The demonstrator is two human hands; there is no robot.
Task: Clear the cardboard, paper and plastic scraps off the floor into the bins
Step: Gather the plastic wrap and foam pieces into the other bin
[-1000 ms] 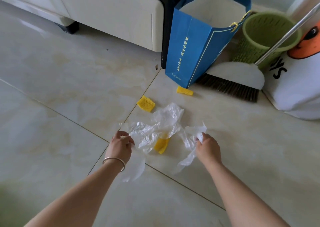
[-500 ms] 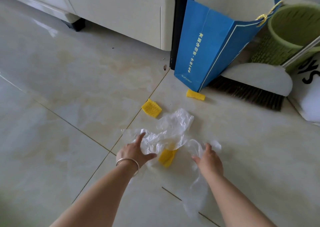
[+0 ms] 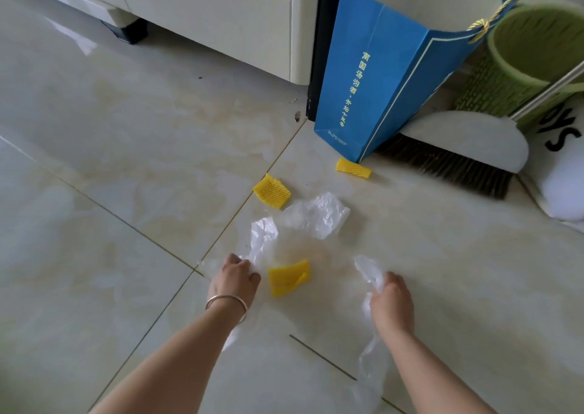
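On the pale glossy tiled floor [image 3: 110,176] the left hand [image 3: 234,279], a thin metal bangle [image 3: 226,303] at its wrist, is curled shut on one thin clear plastic film scrap [image 3: 260,240] that trails up and away from the knuckles. Just right of it a folded yellow foam-net sleeve [image 3: 288,277] lies loose, touching neither hand. Farther off, a second yellow foam-net piece [image 3: 271,191] sits on a grout line, with a crumpled clear plastic bag [image 3: 316,216] just beside it, and a third yellow piece [image 3: 353,168] lies at the foot of the tall blue paper bag [image 3: 373,75]. The right hand [image 3: 390,303] is closed on a second clear film strip [image 3: 371,350] whose long tail hangs down toward the near edge.

The risks I judge likeliest — both films are slippery and only pinched at one end, so a quick lift could let them slide out or drift. That dangling tail could snag underfoot or drag the nearby yellow sleeve aside. With both hands full, the remaining scraps need another pass. The blue bag leans against the white-headed broom [image 3: 458,142] and the green ribbed bin [image 3: 531,53] — a careless toss could tip it or miss the mouth
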